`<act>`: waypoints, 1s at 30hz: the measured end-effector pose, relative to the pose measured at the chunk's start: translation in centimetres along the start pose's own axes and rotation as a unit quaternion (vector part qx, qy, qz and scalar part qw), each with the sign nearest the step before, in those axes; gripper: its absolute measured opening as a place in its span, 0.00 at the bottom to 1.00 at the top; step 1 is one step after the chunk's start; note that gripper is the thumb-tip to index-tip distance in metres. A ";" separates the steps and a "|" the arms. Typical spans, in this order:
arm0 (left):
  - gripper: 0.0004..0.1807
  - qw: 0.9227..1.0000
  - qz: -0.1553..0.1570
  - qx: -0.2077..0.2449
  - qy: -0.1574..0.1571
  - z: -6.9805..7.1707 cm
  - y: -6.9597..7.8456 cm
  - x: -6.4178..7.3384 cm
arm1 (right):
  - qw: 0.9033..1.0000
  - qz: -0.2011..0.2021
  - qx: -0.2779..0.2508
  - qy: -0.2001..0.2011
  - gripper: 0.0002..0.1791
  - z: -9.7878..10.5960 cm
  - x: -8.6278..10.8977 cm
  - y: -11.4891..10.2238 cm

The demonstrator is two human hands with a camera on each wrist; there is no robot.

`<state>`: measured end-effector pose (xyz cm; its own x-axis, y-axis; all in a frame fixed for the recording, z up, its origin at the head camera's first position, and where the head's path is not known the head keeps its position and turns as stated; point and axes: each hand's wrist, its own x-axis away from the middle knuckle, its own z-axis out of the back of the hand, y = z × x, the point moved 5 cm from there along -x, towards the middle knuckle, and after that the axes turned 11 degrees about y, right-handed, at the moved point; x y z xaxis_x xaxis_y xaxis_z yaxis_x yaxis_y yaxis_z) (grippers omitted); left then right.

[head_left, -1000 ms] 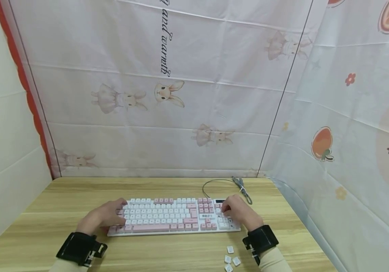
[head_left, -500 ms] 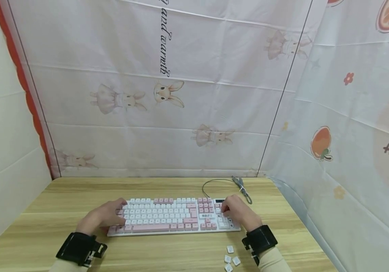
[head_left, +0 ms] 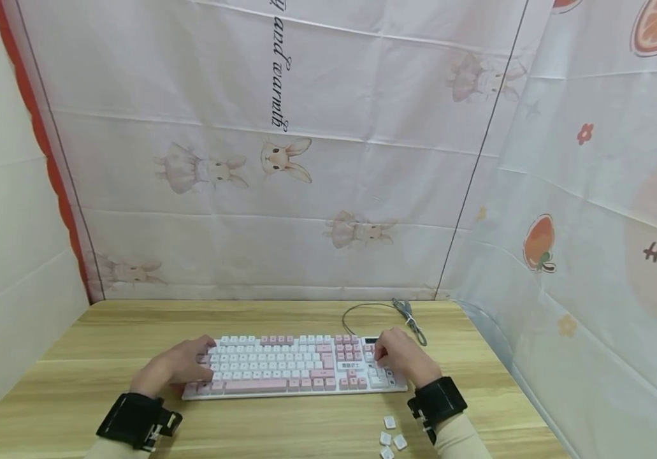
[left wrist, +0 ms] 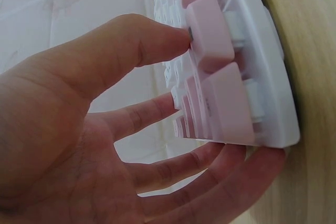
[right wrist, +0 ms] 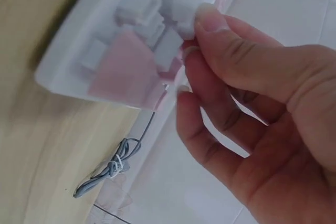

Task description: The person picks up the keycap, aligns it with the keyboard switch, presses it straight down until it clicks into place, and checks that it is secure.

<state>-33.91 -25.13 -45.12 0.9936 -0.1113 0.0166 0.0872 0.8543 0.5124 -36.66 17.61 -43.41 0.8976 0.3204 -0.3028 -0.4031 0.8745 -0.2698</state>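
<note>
A white and pink keyboard [head_left: 271,366] lies lengthwise on the wooden table. My left hand [head_left: 176,366] holds its left end. In the left wrist view the thumb rests against a pink key [left wrist: 210,32], while the other fingers reach round the keyboard's end. My right hand [head_left: 403,357] is over the number pad at the right end, fingers curled. The right wrist view has its thumb and fingertips close together at a white keycap [right wrist: 190,10], which they pinch and partly hide. A larger pink key [right wrist: 128,72] sits at the keyboard's corner beside these fingers.
Several loose white keycaps [head_left: 390,422] lie on the table in front of the keyboard, near the right wrist. A bundled grey cable [head_left: 405,310] runs behind the keyboard's right side. Printed cloth [head_left: 271,242] hangs behind the table [head_left: 282,424] and along both sides.
</note>
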 end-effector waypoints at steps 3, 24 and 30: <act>0.36 1.000 -0.002 0.000 -0.001 -0.1 0.1 0.0 | 1.000 -0.008 -0.005 -0.004 0.10 0.2 0.1 0.0; 0.37 1.000 0.001 0.001 0.000 0.4 0.4 0.1 | 0.999 0.002 0.035 0.029 0.13 0.5 -0.1 -0.8; 0.37 1.000 0.003 0.000 -0.001 0.3 0.2 0.1 | 0.999 0.009 0.034 0.034 0.15 0.1 -0.1 -0.8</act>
<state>-33.83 -25.09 -44.76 0.9940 -0.1075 0.0215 0.0814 0.8553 0.5117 -36.36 16.90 -43.04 0.8747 0.3129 -0.3700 -0.4043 0.8923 -0.2012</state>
